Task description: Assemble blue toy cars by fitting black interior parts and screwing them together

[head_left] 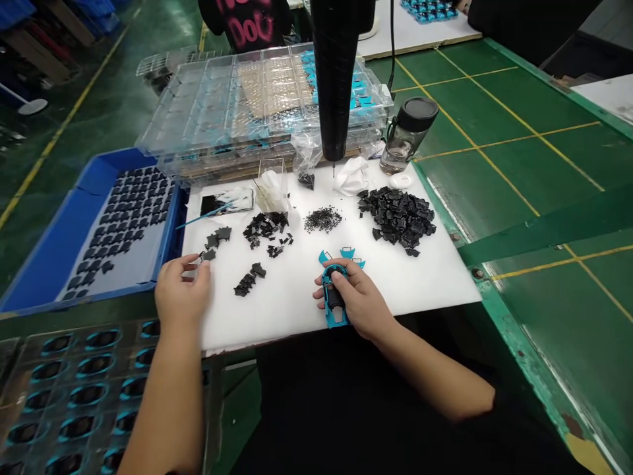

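Observation:
My right hand [363,300] grips a blue and black plastic shell [335,298], thumb on its upper face and fingers behind. Small blue curved pieces [347,253] lie just beyond it on the white board [291,310]. At the board's left edge, my left hand [184,290] has its thumb and forefinger closed at a small black plastic part [209,255]; its other fingers are curled. More such black parts [223,233] lie beside those fingertips. Between my hands sits a short row of black pieces [250,280].
A black electric screwdriver [333,86] hangs over tiny screws [322,219]. Black parts are heaped [399,216] at right, near a bottle [408,135]. Clear trays [208,99] stand behind. A blue bin [93,171] and a tray of shells [79,396] are at left.

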`<state>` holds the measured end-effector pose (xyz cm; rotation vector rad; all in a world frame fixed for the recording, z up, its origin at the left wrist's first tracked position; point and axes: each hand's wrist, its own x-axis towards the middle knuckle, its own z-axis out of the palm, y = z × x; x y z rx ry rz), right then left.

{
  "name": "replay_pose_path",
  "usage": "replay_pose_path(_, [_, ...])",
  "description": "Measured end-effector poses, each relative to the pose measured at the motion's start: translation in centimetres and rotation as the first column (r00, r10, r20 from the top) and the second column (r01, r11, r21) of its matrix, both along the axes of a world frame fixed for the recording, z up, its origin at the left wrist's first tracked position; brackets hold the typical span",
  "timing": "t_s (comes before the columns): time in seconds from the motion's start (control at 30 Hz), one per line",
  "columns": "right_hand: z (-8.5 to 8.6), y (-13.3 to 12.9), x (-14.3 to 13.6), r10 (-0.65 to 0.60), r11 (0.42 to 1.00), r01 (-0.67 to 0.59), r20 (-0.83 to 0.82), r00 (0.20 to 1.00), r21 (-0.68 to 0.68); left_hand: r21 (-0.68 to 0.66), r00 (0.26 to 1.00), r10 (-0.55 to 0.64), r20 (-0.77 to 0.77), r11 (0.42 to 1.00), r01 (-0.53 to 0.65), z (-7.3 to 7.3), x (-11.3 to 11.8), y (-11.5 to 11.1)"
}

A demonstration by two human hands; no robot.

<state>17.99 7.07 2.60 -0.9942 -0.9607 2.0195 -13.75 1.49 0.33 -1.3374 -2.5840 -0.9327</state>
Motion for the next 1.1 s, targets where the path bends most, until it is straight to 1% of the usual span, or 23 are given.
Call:
replay_pose_path(0.2, [-0.4, 0.0, 0.1, 0.014, 1.0, -0.014, -0.036, 0.999, -0.002, -0.01, 1.0, 0.026, -0.007, 1.0, -0.026, -0.5, -0.3, 0.0])
replay_pose_path(0.3, [-0.5, -0.1, 0.3, 0.013, 1.0, -0.013, -0.056, 0.998, -0.005, -0.016, 1.0, 0.024, -0.004, 1.0, -0.024, -0.6, -0.5, 0.0])
replay_pose_path(0.4, [-0.4, -0.2, 0.5, 0.028, 1.0, -0.028, -0.061, 0.998, -0.005, 0.008, 1.0, 0.007, -0.002, 1.0, -0.007, -0.9, -0.7, 0.0])
replay_pose_path(0.5, [-0.2, -0.4, 0.8, 0.024, 0.999, -0.025, -0.033, 0.999, -0.023, 0.034, 1.0, -0.02, -0.015, 0.999, 0.021, -1.2, -0.9, 0.1])
replay_pose_path(0.6, [-0.2, -0.3, 0.9, 0.018, 0.999, -0.017, 0.021, 1.0, -0.046, 0.029, 0.999, -0.043, -0.029, 0.999, 0.044, -1.5, -1.2, 0.2])
replay_pose_path(0.73, [-0.3, 0.0, 0.5, 0.028, 0.997, -0.025, 0.04, 0.999, -0.078, 0.028, 0.999, -0.037, -0.018, 0.999, 0.037, -1.7, -1.5, 0.3])
replay_pose_path(0.83, [-0.2, 0.0, 0.2, 0.047, 0.995, -0.043, 0.039, 0.998, -0.092, 0.025, 0.999, -0.036, 0.004, 0.999, 0.036, -1.4, -1.5, 0.3])
replay_pose_path(0.93, [0.2, 0.1, 0.0, 0.029, 0.994, -0.025, 0.037, 0.999, -0.109, 0.032, 0.998, -0.066, 0.008, 0.997, 0.066, -0.5, -0.9, 0.0])
replay_pose_path(1.0, [0.4, 0.3, 0.0, 0.015, 0.992, -0.011, 0.029, 0.999, -0.126, 0.046, 0.993, -0.119, -0.007, 0.992, 0.119, 0.2, 0.1, -0.3])
replay_pose_path(1.1, [0.6, 0.6, -0.1, 0.006, 0.988, -0.004, 0.009, 1.0, -0.157, 0.017, 0.964, -0.265, -0.009, 0.964, 0.265, 1.1, 2.4, -0.8])
